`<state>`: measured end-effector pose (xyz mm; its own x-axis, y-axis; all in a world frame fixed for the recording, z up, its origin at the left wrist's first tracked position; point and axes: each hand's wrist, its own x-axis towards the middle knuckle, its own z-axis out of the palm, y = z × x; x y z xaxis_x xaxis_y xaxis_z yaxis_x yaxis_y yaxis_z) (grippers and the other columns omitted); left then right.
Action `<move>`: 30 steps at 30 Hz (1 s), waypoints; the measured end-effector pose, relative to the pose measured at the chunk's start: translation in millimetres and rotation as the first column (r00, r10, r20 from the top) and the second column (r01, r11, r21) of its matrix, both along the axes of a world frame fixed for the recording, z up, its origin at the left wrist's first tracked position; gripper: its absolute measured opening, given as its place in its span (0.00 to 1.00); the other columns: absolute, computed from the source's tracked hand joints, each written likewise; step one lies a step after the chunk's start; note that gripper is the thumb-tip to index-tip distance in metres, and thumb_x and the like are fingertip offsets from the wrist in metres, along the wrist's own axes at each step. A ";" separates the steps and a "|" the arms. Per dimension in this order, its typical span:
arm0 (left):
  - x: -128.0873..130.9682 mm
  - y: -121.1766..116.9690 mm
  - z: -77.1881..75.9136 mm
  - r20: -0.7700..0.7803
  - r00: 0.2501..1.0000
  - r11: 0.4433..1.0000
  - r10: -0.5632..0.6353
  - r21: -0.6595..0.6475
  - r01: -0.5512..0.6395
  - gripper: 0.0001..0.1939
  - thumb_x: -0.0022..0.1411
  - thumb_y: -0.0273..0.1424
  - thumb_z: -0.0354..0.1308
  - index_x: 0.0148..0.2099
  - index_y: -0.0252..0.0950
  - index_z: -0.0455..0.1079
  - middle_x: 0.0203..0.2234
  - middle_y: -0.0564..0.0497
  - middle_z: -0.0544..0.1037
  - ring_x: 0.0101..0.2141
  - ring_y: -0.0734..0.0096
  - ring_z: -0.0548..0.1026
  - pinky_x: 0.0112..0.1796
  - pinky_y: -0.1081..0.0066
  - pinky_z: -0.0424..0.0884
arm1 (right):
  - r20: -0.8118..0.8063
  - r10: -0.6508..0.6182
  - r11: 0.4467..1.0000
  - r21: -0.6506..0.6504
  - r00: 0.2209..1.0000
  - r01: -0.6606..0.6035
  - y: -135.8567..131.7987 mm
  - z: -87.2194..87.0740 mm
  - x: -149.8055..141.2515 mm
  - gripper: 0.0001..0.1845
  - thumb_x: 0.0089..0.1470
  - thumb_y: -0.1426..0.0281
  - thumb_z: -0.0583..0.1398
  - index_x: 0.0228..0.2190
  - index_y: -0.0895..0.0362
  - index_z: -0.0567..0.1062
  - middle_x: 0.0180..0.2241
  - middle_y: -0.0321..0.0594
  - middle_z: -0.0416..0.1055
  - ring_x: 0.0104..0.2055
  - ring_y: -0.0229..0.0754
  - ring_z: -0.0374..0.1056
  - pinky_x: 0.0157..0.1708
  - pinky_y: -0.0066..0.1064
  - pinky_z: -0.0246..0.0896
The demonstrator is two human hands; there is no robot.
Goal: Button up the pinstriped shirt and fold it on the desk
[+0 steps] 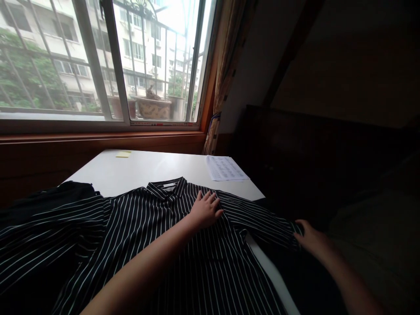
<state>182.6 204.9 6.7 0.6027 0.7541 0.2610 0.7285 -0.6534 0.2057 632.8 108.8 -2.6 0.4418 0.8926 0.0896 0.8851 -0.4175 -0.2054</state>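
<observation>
The striped shirt (210,258) lies spread over the bench (157,164), beneath the left hand (205,211), which rests open and splayed near the collar (155,191). The right hand (311,238) pinches the end of the shirt's outstretched sleeve (262,218).

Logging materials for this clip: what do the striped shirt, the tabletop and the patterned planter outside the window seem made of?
Striped shirt: thin cloth, mostly matte; it creases softly. The fibre can't be told.
Tabletop: smooth, white, slightly glossy, perhaps laminate or painted board; it catches window light.
Patterned planter: probably ceramic, judging by its brownish, decorated side; finish unclear at this blur.
</observation>
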 end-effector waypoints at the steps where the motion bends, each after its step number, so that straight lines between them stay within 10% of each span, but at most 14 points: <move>1: 7.0 -8.6 -0.9 -0.003 0.999 0.999 -0.036 -0.008 0.036 0.35 0.71 0.54 0.34 0.70 0.43 0.54 0.69 0.47 0.56 0.69 0.52 0.49 0.66 0.42 0.42 | 0.023 0.010 0.996 -0.086 1.000 -0.008 0.5 2.2 0.7 0.29 0.47 0.59 0.61 0.51 0.54 0.71 0.38 0.51 0.78 0.39 0.60 0.76 0.40 0.49 0.70; 7: 24.0 -41.3 -5.7 -0.009 0.989 0.988 -0.145 -0.053 0.145 0.39 0.69 0.57 0.36 0.72 0.41 0.50 0.70 0.43 0.50 0.69 0.46 0.47 0.64 0.38 0.44 | 0.389 0.120 0.992 -0.078 0.913 -0.097 3.2 28.3 -72.8 0.26 0.57 0.62 0.55 0.56 0.54 0.71 0.52 0.56 0.70 0.51 0.64 0.70 0.46 0.53 0.67; 12: 11.3 -52.9 -2.4 0.038 0.969 0.969 -0.244 0.039 0.242 0.34 0.71 0.53 0.36 0.73 0.44 0.46 0.71 0.48 0.46 0.70 0.54 0.43 0.66 0.43 0.40 | 0.249 0.503 0.854 0.001 0.828 -0.520 13.1 24.6 -160.1 0.28 0.65 0.54 0.48 0.63 0.48 0.63 0.66 0.43 0.57 0.67 0.53 0.54 0.64 0.46 0.52; 16: -1.7 -62.3 -5.7 0.009 0.975 0.975 -0.224 -0.001 0.224 0.34 0.71 0.55 0.34 0.71 0.45 0.51 0.70 0.48 0.52 0.69 0.52 0.48 0.65 0.41 0.41 | 0.130 0.558 0.829 -0.141 0.820 -0.542 17.9 6.1 -179.0 0.32 0.66 0.50 0.45 0.67 0.46 0.55 0.71 0.37 0.44 0.72 0.52 0.41 0.68 0.53 0.39; 24: -74.7 -26.1 3.6 -0.088 0.989 0.993 0.118 0.021 -0.117 0.33 0.71 0.54 0.40 0.70 0.43 0.56 0.69 0.46 0.54 0.68 0.48 0.50 0.63 0.38 0.49 | 0.103 0.431 0.880 -0.267 0.897 -0.392 23.0 26.8 -197.0 0.34 0.65 0.56 0.47 0.67 0.57 0.55 0.70 0.48 0.44 0.71 0.59 0.41 0.65 0.61 0.42; 30: -168.3 -11.2 18.2 -0.040 0.925 0.924 0.377 0.092 -0.372 0.24 0.73 0.38 0.43 0.62 0.31 0.67 0.63 0.37 0.65 0.64 0.50 0.60 0.64 0.49 0.53 | 0.076 0.603 0.789 -0.205 0.794 -0.579 58.7 37.8 -272.4 0.36 0.67 0.56 0.44 0.68 0.62 0.52 0.71 0.46 0.40 0.73 0.50 0.37 0.68 0.51 0.33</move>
